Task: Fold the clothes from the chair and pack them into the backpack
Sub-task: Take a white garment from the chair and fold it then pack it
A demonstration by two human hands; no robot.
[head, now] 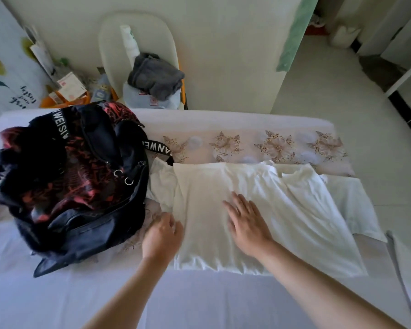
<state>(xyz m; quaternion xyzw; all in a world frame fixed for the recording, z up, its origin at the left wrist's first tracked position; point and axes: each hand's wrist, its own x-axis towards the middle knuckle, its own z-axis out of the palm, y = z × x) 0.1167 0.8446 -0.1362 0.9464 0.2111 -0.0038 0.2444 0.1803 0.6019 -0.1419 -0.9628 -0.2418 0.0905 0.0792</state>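
A white T-shirt [282, 210] lies spread across the bed, partly folded, with one layer turned over its left half. My right hand [247, 222] rests flat on the folded part, fingers apart. My left hand [163, 236] curls over the shirt's left edge; whether it pinches the cloth I cannot tell. A black and red backpack [74, 181] sits on the bed to the left, close beside the shirt. Behind the bed stands a white chair [138, 43] holding a grey garment [156, 76] and a pale blue garment [152, 100].
The bed [199, 300] has a white sheet and a floral cover [259, 146] along its far side. Boxes and bottles [71, 86] crowd the floor left of the chair. Tiled floor [342, 96] opens to the right, past a wall corner.
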